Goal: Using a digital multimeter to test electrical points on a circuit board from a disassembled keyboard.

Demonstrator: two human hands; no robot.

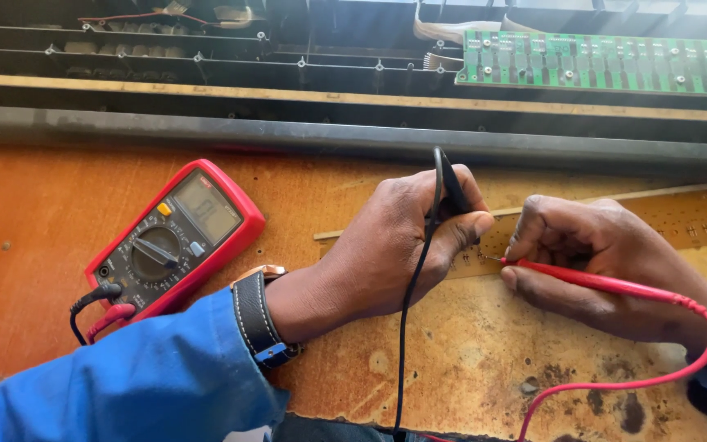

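Blue sleeve [124, 385] foreground: left hand [386, 245] clenched black probe [452, 184], right hand [591, 262] pinched red probe [583, 280], tips contacting circuit strip [681, 221] beside multimeter [175, 237].

black probe tip: hidden behind the left hand [403, 245], just beside the pale circuit strip [681, 217].
meter [175, 237] display: digits too small to be read.
green board [607, 61]: cut off by the right edge.
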